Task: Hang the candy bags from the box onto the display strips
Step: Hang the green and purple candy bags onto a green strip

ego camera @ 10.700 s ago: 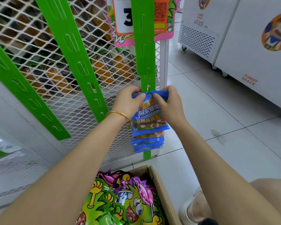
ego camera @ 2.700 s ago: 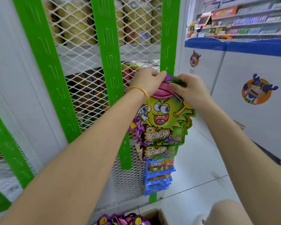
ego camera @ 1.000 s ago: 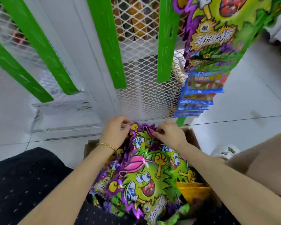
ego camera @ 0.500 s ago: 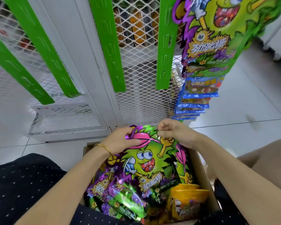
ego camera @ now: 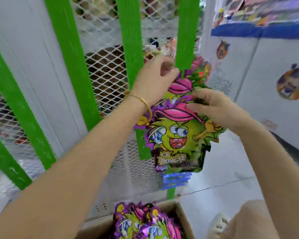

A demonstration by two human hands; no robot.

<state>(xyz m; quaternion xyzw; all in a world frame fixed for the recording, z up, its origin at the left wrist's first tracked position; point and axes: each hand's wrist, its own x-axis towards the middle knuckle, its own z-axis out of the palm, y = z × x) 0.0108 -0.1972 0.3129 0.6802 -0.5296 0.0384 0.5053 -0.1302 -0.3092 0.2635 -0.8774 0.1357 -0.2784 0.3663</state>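
My right hand (ego camera: 212, 106) holds a green and purple cartoon candy bag (ego camera: 177, 135) by its pink top, raised in front of the right green display strip (ego camera: 186, 33). My left hand (ego camera: 154, 80) is up at the strip's lower part, fingers curled beside the top of a candy bag that hangs there (ego camera: 197, 73); the frame is blurred and I cannot tell whether it grips anything. Blue candy bags (ego camera: 176, 181) hang lower on the same strip. More green and purple bags lie in the cardboard box (ego camera: 181, 214) at the bottom.
Several other green strips (ego camera: 71, 54) hang on a white mesh rack (ego camera: 107, 73). White freezer cabinets (ego camera: 273, 69) with cartoon stickers stand on the right. My knee (ego camera: 245, 221) is beside the box on the tiled floor (ego camera: 219, 183).
Both hands lifted a candy bag out of the box and up to the right strip. The view tilted upward from the box to the rack.
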